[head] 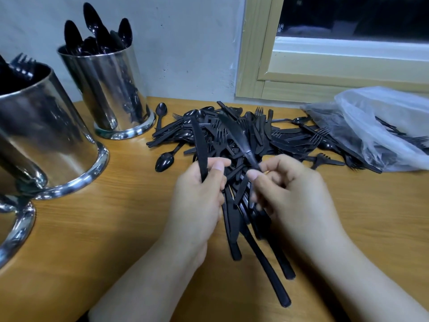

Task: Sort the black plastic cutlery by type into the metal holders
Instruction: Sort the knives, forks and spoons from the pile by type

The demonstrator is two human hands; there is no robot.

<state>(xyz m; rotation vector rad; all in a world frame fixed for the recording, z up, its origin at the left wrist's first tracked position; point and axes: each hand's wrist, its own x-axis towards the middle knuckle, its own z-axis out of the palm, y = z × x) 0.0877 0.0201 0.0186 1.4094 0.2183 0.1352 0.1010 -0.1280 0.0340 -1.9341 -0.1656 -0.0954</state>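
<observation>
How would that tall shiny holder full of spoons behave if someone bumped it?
The spoon holder is tall and narrow, so it might tip, though its flared base probably steadies it. Its polished metal looks slippery to grip. The spoons stand loose and would likely rattle.

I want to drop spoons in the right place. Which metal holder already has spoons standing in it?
The far holder by the wall: spoon bowls stick up from it. The nearer large holder shows fork tines.

Bare tabletop [130,205] lies open between the cutlery pile [243,135] and the fork holder [46,135] to the pile's left. Behind that gap the spoon holder [109,89] stands close to the pile. A plastic bag [383,126] blocks the pile's right side.
</observation>
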